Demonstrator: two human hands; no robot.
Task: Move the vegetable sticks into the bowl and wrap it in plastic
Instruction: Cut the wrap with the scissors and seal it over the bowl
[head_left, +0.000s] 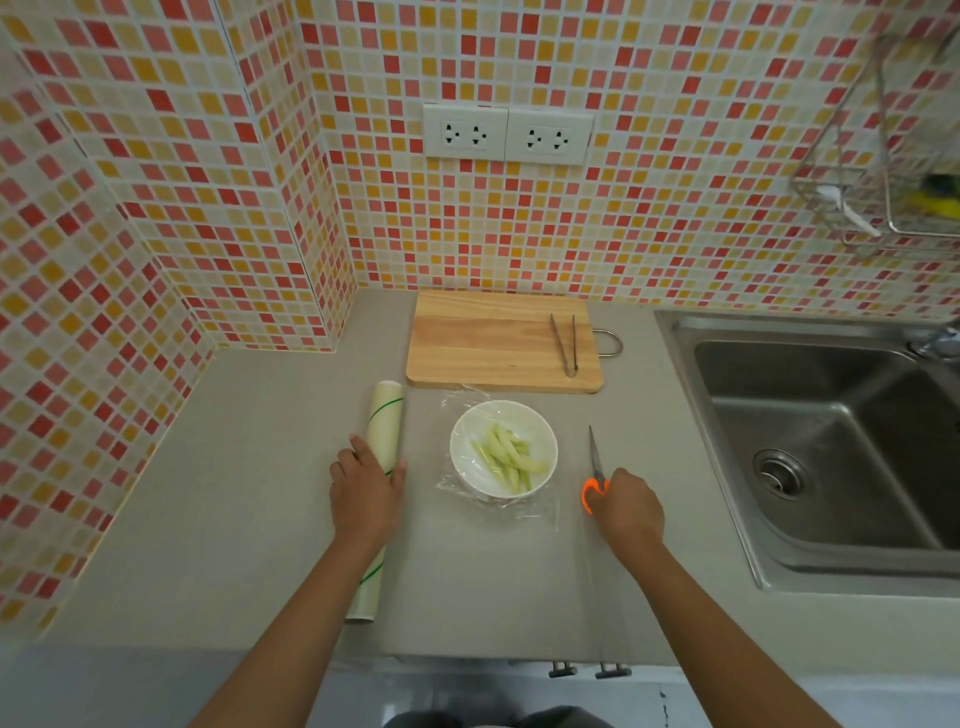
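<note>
A white bowl (503, 448) is sitting on the grey counter (234, 467), holding pale green vegetable sticks (506, 457), with crinkled plastic wrap (524, 512) lying over and around it. The left hand (366, 491) is resting on a roll of plastic wrap (385, 421) lying just left of the bowl, fingers laid over it. The right hand (628, 506) is gripping the orange handles of a pair of scissors (596, 467), whose blades are pointing away along the counter. Behind the bowl, metal tongs (566, 343) are lying on a wooden cutting board (488, 343). A steel sink (831, 441) is sitting to the right, below a wire rack (883, 171) on the tiled wall.
</note>
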